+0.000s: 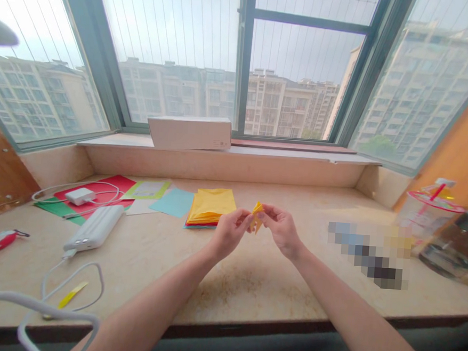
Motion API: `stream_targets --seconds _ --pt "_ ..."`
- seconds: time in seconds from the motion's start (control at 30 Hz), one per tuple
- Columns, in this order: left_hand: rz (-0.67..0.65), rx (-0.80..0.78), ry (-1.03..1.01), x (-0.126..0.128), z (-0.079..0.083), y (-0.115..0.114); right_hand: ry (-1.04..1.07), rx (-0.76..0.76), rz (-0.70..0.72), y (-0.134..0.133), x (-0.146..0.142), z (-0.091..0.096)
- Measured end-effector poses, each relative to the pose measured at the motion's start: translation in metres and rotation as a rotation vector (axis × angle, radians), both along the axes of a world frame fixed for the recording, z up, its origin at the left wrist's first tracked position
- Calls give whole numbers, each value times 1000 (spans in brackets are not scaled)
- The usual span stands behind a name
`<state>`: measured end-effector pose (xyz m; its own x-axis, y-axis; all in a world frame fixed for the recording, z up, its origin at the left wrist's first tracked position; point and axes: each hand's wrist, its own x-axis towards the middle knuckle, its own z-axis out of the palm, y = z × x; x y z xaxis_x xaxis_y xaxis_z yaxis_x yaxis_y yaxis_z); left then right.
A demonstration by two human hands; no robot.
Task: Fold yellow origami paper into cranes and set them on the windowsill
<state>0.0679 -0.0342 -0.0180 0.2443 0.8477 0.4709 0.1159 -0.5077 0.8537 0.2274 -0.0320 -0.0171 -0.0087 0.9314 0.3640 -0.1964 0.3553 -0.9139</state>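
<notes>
Left hand (230, 230) and right hand (281, 229) pinch folded paper (258, 208) above counter (266, 290), just right of stack (211, 205). Uneven pulling could tear it; hard pinching could misplace creases.

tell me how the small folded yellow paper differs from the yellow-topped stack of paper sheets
The small folded yellow paper is pinched between the left hand and right hand; the yellow-topped stack of paper sheets lies on the pale beige counter. The folded paper is compact and pointed; the stack is broader and layered. Both show yellow.
</notes>
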Motion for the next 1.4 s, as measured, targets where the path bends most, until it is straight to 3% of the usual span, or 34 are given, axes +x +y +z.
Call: stream_targets --seconds 0.47,0.8,1.07,1.4 --pt "8 -47 32 2 -4 2 -56 -16 4 0 2 0" --pt "62 33 145 1 -3 0 -100 -4 26 -3 1 1" --pt "102 54 202 6 -1 -4 -152 21 -73 -1 3 -1" --pt "11 21 166 -2 1 -3 -225 65 -10 -5 6 2"
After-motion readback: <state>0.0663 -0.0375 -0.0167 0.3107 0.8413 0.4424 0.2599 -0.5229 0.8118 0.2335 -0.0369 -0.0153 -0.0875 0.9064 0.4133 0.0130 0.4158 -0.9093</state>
